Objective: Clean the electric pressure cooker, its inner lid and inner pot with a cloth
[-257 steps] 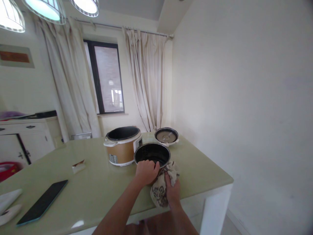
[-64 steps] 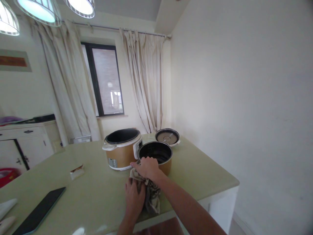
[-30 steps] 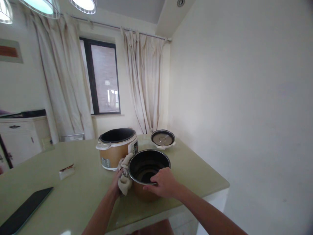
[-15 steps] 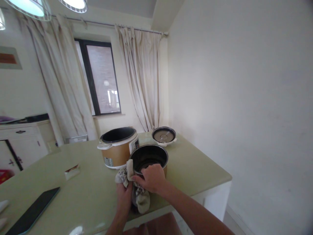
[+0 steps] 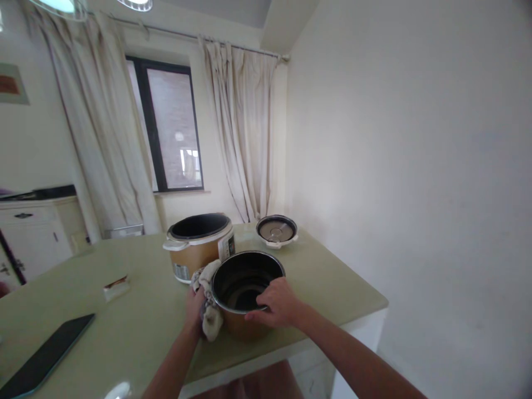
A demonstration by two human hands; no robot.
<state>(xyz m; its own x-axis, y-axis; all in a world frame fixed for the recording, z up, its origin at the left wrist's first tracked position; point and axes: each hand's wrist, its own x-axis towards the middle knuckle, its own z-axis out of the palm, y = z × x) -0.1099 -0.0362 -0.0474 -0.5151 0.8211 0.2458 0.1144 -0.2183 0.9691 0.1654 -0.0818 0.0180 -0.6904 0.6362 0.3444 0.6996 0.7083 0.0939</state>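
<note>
A dark-lined rice cooker inner pot (image 5: 243, 330) with a golden-brown outside stands near the table's front edge. My right hand (image 5: 278, 305) is closed on its right front rim, with the fingers over the inside and the thumb outside. Against the pot's left side, my left hand (image 5: 194, 310) grips a bunched, patterned cloth (image 5: 211, 321); its fingers are partly hidden by the cloth. Just behind sits the gold and white rice cooker body (image 5: 193, 257), its top uncovered. The round lid (image 5: 276, 230) lies inner side up at the back right.
The pale green table (image 5: 145, 332) carries a dark flat tablet-like object (image 5: 50, 354) at the left and a small white packet (image 5: 117, 288). A white wall (image 5: 394, 166) rises on the right. Curtains (image 5: 245, 138) and a window stand behind the table.
My left hand has moved left with the cloth, from the pot's front to its left side. My right hand has shifted right along the rim, and the pot sits slightly nearer.
</note>
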